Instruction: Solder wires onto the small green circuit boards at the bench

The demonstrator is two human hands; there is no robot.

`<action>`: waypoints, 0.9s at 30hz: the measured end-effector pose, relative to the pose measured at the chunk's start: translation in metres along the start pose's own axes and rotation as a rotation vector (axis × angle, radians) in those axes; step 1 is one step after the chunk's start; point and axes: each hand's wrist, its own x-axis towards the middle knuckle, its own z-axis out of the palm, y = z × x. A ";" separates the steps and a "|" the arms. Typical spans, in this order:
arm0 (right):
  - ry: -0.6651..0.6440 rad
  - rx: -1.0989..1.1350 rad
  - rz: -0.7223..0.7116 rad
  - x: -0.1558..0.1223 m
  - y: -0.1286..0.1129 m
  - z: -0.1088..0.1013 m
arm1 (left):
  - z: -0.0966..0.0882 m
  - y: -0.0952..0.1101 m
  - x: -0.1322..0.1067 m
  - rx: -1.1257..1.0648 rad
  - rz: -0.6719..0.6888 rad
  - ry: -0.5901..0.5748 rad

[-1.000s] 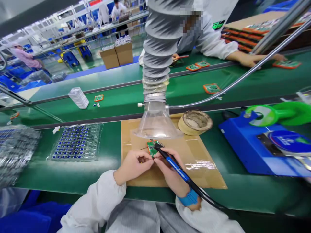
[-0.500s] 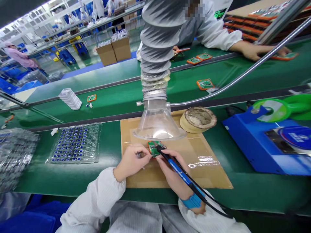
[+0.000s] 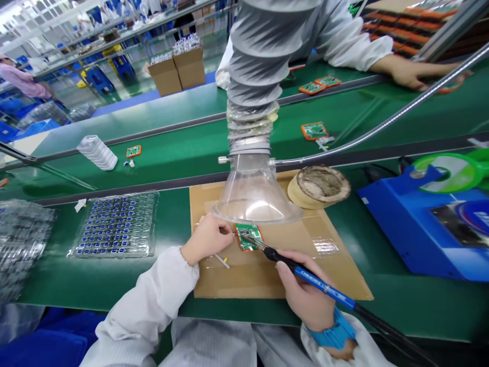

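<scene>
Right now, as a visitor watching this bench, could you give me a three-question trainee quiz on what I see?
1. Which hand holds the blue-and-black soldering iron?
2. True or false: it points toward the nearest orange-edged circuit board.
3. What lies left of the cardboard sheet? A) the blue machine B) a clear plastic tray of blue-ended parts C) the cream ring

Key: 1. the right hand; 2. true; 3. B

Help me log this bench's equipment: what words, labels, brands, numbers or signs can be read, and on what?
No text reads clearly.
Soldering iron: white lettering, blurred.
Round blue label, right edge: white lettering, blurred, cut off.
Green characters, top: too blurred.
Circuit board: any print too small.
</scene>
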 end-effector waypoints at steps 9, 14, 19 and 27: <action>-0.030 -0.055 -0.032 0.007 -0.010 0.001 | 0.003 -0.004 0.004 -0.012 0.024 -0.011; -0.035 -0.049 -0.057 0.009 -0.011 0.001 | 0.005 -0.009 0.005 -0.015 0.058 0.003; -0.023 -0.056 -0.071 0.009 -0.010 0.002 | 0.006 -0.009 0.005 -0.001 0.039 0.010; -0.041 -0.048 -0.109 0.009 -0.013 0.002 | 0.005 -0.007 0.005 -0.014 0.034 0.012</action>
